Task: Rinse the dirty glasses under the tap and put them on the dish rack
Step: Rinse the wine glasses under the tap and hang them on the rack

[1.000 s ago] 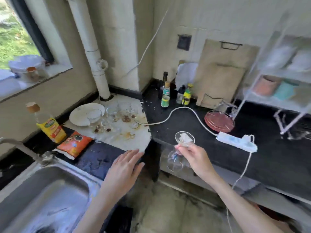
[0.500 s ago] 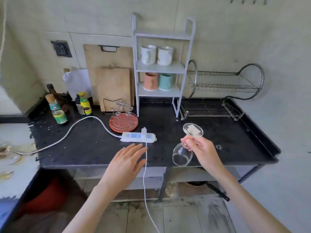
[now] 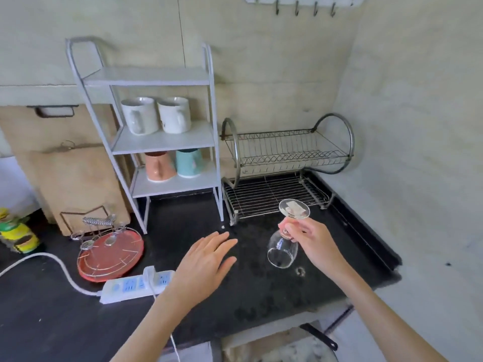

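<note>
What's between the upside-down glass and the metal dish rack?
Only bare black counter, seen in the head view. The wine glass, held by the right hand, hangs just before the dish rack.

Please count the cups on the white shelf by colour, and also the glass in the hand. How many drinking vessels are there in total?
White mugs: 2
Pink cup: 1
Teal cup: 1
Wine glass, held upside down by the right hand: 1
Total: 5
</note>
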`<action>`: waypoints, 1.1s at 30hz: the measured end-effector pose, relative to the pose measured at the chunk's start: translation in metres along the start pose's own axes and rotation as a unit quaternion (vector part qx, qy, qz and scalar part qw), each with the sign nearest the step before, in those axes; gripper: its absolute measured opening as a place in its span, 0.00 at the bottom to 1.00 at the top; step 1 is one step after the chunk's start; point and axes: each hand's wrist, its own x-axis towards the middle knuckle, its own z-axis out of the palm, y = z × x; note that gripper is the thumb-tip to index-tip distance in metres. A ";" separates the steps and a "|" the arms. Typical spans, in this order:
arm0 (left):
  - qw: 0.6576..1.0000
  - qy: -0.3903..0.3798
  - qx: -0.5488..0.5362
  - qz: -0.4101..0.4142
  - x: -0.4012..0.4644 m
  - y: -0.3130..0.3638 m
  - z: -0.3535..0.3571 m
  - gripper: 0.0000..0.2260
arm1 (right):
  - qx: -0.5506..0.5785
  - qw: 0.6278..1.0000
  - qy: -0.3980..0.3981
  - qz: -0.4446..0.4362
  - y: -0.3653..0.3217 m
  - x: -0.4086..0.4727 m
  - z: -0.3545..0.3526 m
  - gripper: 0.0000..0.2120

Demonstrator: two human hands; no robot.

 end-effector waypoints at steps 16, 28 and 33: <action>0.989 0.113 0.095 -0.027 0.236 -0.070 -0.020 0.25 | -0.053 0.996 0.021 -0.073 -0.062 0.310 0.002 0.12; 0.987 0.111 0.104 -0.054 0.252 -0.074 -0.007 0.26 | -0.102 0.990 -0.096 -0.031 -0.018 0.378 0.040 0.12; 0.987 0.122 0.081 -0.068 0.253 -0.069 -0.006 0.25 | -0.098 0.988 -0.104 -0.050 -0.014 0.381 0.042 0.13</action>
